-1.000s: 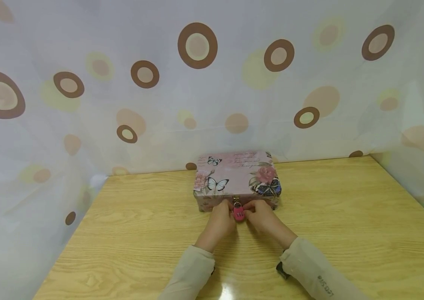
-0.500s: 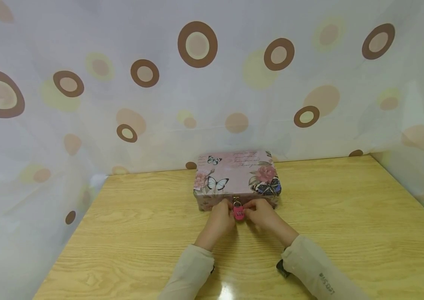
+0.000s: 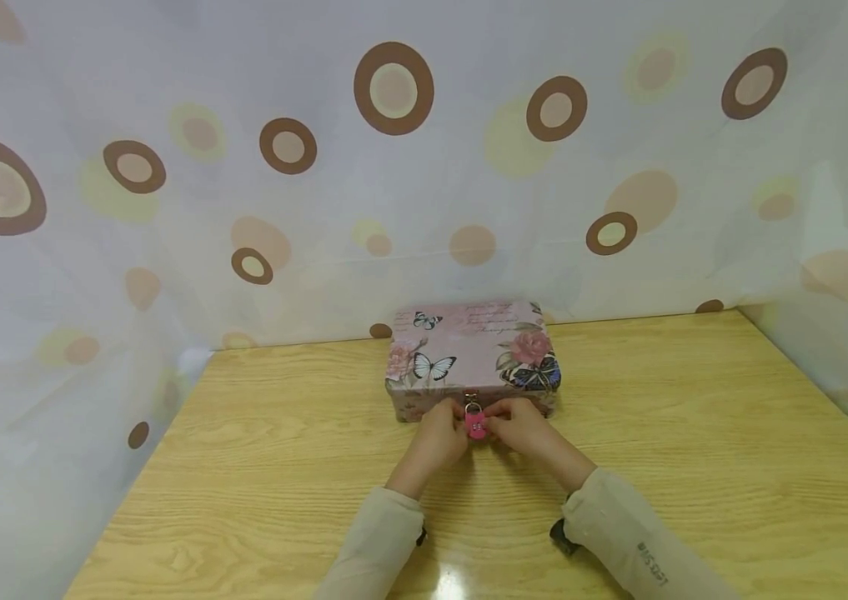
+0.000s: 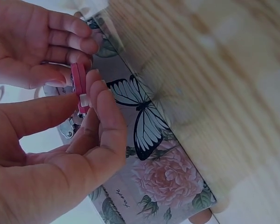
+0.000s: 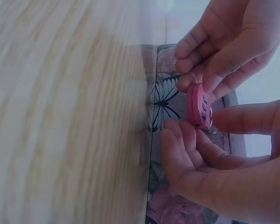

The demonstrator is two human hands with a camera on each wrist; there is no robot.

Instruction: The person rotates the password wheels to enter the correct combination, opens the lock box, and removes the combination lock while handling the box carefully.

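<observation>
A pink combination padlock [image 3: 476,426] hangs by its shackle from the metal clasp [image 3: 470,397] on the front of a pink floral box [image 3: 469,354]. From the left side, my left hand [image 3: 440,437] pinches the lock body between thumb and fingers. In the left wrist view its thumb meets a small pale tab [image 4: 84,100] on the lock's edge. My right hand [image 3: 529,432] holds the opposite side of the padlock, its thumb near the shackle end in the right wrist view. Small number dials [image 5: 205,108] show on the lock's face.
The box stands on a wood-grain table [image 3: 281,467], close to the back edge. Behind it hangs a pale curtain [image 3: 333,208] patterned with brown and yellow circles, which also runs along both sides.
The padlock's face tilts slightly upward compared with a second ago, while both hands keep their places on it. The box stays put.
</observation>
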